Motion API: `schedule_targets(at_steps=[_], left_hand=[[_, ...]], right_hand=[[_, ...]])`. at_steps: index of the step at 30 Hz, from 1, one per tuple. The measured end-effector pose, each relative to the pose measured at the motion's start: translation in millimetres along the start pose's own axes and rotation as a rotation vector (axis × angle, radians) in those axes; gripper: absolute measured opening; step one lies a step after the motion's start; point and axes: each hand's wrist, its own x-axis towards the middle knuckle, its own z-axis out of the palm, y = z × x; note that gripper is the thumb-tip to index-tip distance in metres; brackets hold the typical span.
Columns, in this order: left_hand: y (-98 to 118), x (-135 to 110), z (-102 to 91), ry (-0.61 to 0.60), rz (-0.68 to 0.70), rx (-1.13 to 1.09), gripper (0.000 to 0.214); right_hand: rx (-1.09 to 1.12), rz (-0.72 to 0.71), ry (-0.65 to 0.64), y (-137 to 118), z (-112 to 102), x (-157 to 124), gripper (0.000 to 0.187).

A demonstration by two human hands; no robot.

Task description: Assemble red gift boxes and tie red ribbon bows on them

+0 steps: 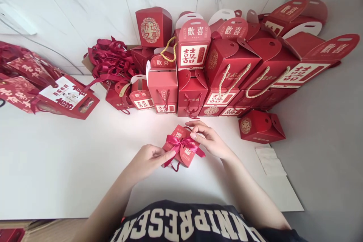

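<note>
A small red gift box (185, 160) with gold lettering sits low over the white table in front of me. A shiny crimson ribbon (181, 143) is tied in a bow across its top. My left hand (153, 158) is closed at the box's left side, its thumb lying on the ribbon's left end. My right hand (210, 140) curls at the far right corner, thumb on top near a bow loop and fingers at the edge. Its fingertips are partly hidden. Dark red cord handles (176, 168) stick out at the near and far sides.
Red boxes with cord handles (193, 92) stand stacked along the tiled wall. A heap of crimson ribbons (113, 58) fills a carton behind left. Red gift bags (68, 98) stand far left. One box (261, 126) and white tissue (270, 161) lie right, by a grey wall.
</note>
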Motion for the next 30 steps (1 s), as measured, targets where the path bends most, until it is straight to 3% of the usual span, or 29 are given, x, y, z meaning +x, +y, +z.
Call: schedule_targets(at_steps=[3, 6, 11, 17, 21, 26, 30], left_hand=[[-3, 5, 5.0, -0.053, -0.045, -0.075, 0.033], [-4, 11, -0.1, -0.015, -0.003, -0.109, 0.032], [-8, 15, -9.1, -0.084, 0.037, -0.153, 0.032], [-13, 17, -11.6, -0.098, 0.036, -0.003, 0.036], [-6, 15, -17.5, -0.172, 0.019, 0.129, 0.033], [17, 14, -29.8, 0.067, 0.222, 0.347, 0.030], [38, 24, -29.9, -0.020, 0.394, 0.486, 0.028]], right_hand=[[0.034, -0.016, -0.053, 0, -1, -1, 0.032], [0.067, -0.025, -0.043, 1, -2, -2, 0.035], [0.043, -0.048, -0.016, 7, -2, -2, 0.039], [0.023, -0.083, 0.039, 15, -1, 3, 0.044], [0.034, -0.084, 0.034, 15, 0, 4, 0.043], [0.057, -0.021, 0.118, 9, -10, -3, 0.024], [-0.111, -0.111, 0.208, -1, -18, -14, 0.017]])
